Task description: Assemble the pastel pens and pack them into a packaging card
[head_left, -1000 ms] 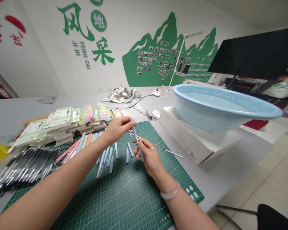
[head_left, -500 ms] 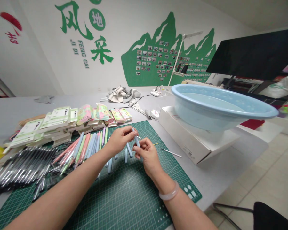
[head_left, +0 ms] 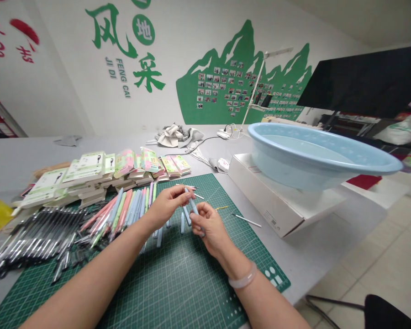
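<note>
A light blue pen (head_left: 193,206) is held tilted between my two hands above the green cutting mat (head_left: 192,274). My left hand (head_left: 171,201) pinches its upper end, and my right hand (head_left: 208,224) has its fingers wrapped round the lower part. Beneath and beside them lie several light blue pen barrel pieces (head_left: 182,223), partly hidden by my left forearm. Thin white refills (head_left: 248,221) rest on the mat near my right hand. To the left of my left hand is a row of pink, green, blue and purple pens (head_left: 125,208).
Many clear and black pens (head_left: 37,242) lie at the left. Behind them are stacked small boxes (head_left: 85,167). A light blue basin (head_left: 294,169) stands on a white carton (head_left: 256,201) at the right. Grey cloths (head_left: 174,135) and a cable lie at the back.
The two blue pen parts, earlier apart with a thin refill showing between them, have come together into one length. My left hand has moved down and left, closer to my right hand.
</note>
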{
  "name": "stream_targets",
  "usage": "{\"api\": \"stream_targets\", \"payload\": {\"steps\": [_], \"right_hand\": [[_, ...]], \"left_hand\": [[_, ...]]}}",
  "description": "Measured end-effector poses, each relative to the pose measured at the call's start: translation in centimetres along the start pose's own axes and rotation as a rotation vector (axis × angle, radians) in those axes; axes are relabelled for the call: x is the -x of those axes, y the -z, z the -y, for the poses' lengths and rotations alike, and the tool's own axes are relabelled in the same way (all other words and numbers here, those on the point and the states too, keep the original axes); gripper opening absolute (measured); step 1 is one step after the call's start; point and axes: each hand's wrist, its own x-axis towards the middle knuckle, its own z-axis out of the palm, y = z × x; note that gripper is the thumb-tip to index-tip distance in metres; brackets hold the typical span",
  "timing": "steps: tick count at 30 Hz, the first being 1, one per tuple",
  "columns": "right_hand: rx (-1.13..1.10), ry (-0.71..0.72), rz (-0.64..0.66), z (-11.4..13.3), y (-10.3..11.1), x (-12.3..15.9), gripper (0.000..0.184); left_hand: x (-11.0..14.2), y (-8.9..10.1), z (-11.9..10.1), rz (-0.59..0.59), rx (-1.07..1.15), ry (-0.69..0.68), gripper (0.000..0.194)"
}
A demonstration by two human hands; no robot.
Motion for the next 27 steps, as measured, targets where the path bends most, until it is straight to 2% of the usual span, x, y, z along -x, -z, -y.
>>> {"api": "stream_targets", "payload": {"steps": [3, 7, 11, 14, 16, 18, 23, 27], "right_hand": [[0.075, -0.019, 0.025, -0.23, 0.15, -0.08, 0.023], [0.06, -0.066, 0.09, -0.04, 0.12, -0.02, 0.035], [-0.021, -0.077, 0.055, 0.05, 0.12, 0.04, 0.025], [0.002, -0.055, 0.04, -0.26, 0.27, -0.05, 0.024], [0.029, -0.056, 0.061, -0.51, 0.36, -0.13, 0.023], [0.039, -0.06, 0.095, -0.69, 0.4, -0.15, 0.03], [-0.038, -0.125, 0.165, -0.72, 0.2, -0.09, 0.034], [-0.025, -0.1, 0.116, -0.57, -0.19, -0.07, 0.032]], "left_hand": [[0.08, 0.06, 0.09, 0.006, 0.018, -0.003, 0.024], [0.17, 0.27, 0.31, 0.026, 0.043, 0.002, 0.025], [0.33, 0.22, 0.5, 0.022, 0.04, 0.005, 0.025], [0.42, 0.1, 0.56, 0.01, 0.03, -0.008, 0.024], [0.48, 0.11, 0.57, 0.008, 0.048, -0.016, 0.024], [0.58, 0.22, 0.56, 0.018, 0.071, -0.02, 0.023], [0.94, 0.35, 0.52, 0.06, 0.154, 0.006, 0.024], [0.96, -0.18, 0.58, -0.041, 0.258, 0.061, 0.022]]}}
